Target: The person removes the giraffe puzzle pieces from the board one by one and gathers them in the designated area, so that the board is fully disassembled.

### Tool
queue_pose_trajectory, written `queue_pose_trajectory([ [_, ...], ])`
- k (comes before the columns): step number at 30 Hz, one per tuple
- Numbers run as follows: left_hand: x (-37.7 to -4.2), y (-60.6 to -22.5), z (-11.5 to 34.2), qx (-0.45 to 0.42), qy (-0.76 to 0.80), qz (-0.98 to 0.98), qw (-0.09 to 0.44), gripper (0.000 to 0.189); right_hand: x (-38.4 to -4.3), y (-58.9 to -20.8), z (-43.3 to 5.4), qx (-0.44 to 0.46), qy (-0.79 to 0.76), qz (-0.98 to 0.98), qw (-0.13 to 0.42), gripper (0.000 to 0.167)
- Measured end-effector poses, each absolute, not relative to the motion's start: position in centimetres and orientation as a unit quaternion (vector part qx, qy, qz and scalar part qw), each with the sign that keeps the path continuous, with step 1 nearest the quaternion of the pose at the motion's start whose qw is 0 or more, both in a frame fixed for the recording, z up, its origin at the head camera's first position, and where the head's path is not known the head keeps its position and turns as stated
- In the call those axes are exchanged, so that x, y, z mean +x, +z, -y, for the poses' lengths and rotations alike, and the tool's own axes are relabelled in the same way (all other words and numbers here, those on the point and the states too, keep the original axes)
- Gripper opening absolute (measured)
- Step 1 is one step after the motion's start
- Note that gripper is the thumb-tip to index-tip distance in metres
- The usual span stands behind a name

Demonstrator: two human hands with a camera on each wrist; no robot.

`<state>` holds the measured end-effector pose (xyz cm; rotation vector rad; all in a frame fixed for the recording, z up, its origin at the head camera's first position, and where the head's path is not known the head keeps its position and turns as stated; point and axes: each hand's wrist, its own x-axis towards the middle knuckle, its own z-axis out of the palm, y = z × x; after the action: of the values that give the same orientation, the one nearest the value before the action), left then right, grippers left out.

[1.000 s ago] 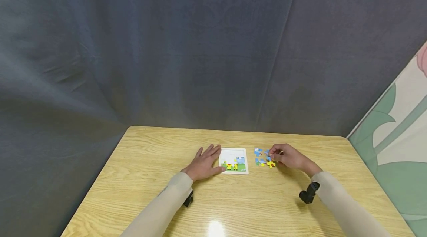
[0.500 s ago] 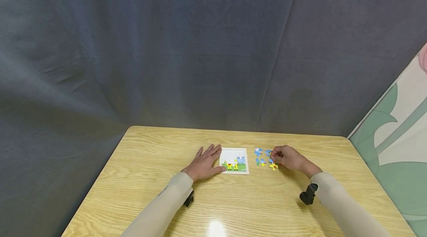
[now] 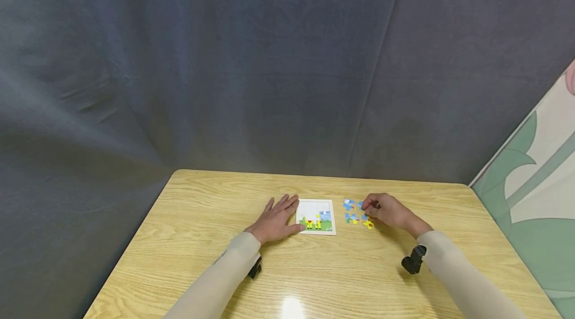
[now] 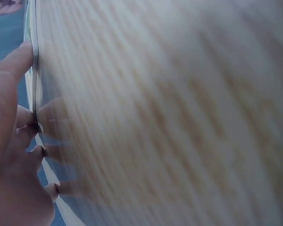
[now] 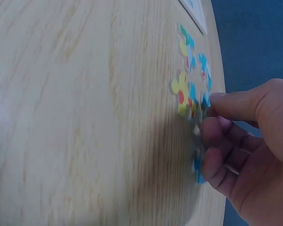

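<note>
In the head view my left hand [image 3: 275,221] lies flat with spread fingers over the left edge of a white-framed puzzle board [image 3: 333,219]. Pieces of a yellow and green picture fill the board's lower part. In the left wrist view the thumb [image 4: 20,59] reaches onto its edge. My right hand [image 3: 390,211] pinches a small jigsaw piece [image 5: 198,113] between thumb and curled fingers, low over the table; the fingers partly hide it. A yellow jigsaw piece [image 5: 181,90] with a red spot lies beside the fingertips, and a blue piece [image 5: 196,167] shows under the lower fingers.
More loose jigsaw pieces [image 3: 352,218] lie between the board and my right hand. The wooden table [image 3: 341,274] ends at its far edge against a dark curtain [image 3: 287,84]. A patterned cloth panel [image 3: 539,199] hangs along the right.
My right hand has shifted slightly among the loose pieces. The yellow piece moved a little right and toward me, then turned slightly. My left hand stays on the board.
</note>
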<state>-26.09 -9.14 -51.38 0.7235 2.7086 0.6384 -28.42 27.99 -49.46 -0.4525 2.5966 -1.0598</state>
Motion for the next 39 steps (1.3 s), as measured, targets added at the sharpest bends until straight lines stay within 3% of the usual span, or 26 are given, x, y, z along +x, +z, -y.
queue_pose_trajectory([
  [26,-26.4,-51.8,9.4,0.256,0.215,-0.933,0.135,0.084,-29.6,-49.4,-21.1,-0.214,-0.362,-0.893,0.158,0.005],
  [39,-26.4,-51.7,9.2,0.246,0.22,-0.934,0.138,0.084,-29.5,-49.7,-19.5,-0.2,-0.386,-0.879,0.197,0.011],
])
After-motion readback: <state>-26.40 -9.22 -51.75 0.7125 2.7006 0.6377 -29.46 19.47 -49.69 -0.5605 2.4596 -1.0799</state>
